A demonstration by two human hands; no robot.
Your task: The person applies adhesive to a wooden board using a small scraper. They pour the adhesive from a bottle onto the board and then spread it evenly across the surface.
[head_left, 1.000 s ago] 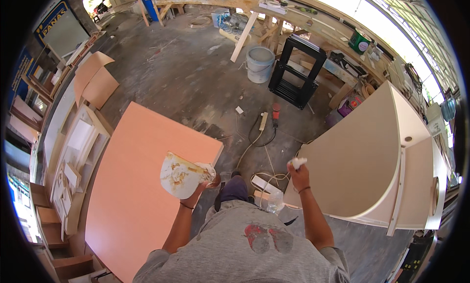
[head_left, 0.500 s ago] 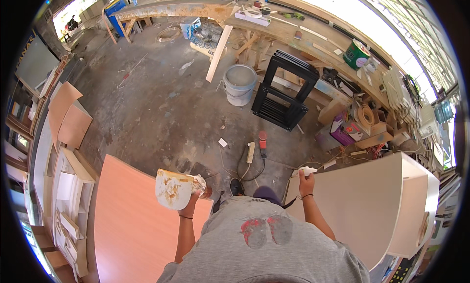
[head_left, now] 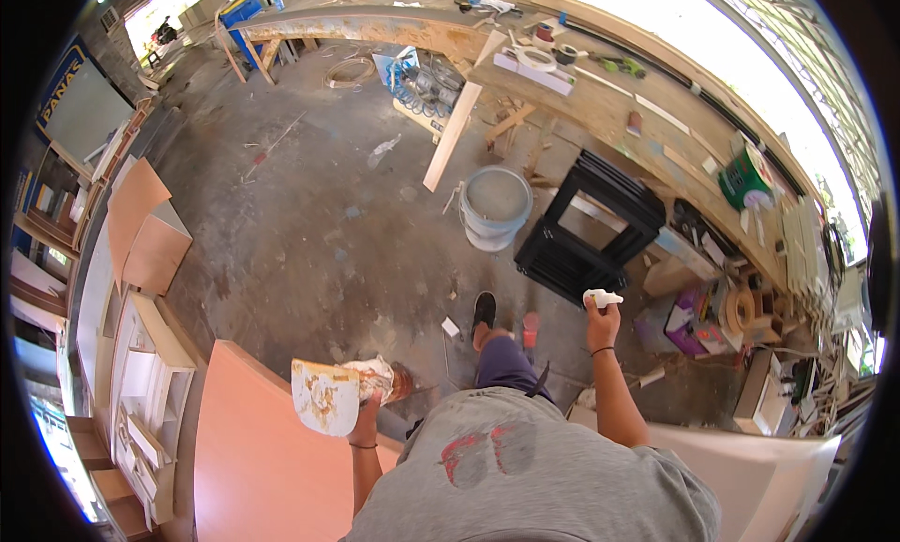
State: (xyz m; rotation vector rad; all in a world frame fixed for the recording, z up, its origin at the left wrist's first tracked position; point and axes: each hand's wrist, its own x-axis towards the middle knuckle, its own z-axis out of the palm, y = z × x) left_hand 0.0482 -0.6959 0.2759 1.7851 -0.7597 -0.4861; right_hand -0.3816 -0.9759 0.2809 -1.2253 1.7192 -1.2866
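My left hand (head_left: 367, 416) is closed around a jar-like container (head_left: 400, 383), reddish-brown with whitish residue over its near part. Beside it, a flat off-white plate (head_left: 323, 397) with brown stains sticks out to the left from the same hand; how the two are gripped is hidden. Below this hand lies a large salmon-coloured panel (head_left: 253, 448). Held out ahead on the right, my right hand (head_left: 603, 328) grips a small white object (head_left: 604, 298), shaped like a little bottle or tube. It appears in front of the lower edge of the stacked black frames (head_left: 600, 218).
A grey bucket (head_left: 497, 204) stands ahead, beside the black frames. The long wooden workbench (head_left: 600, 111) carries tape rolls and a green can (head_left: 745, 178). A pale panel (head_left: 741, 448) is at my right. Wooden cabinet parts (head_left: 150, 383) line the left side.
I have stepped forward, past the power strip on the floor. The bucket and black frames are nearer. Both hands still grip their things, and the pale cabinet at right has slid back in view.
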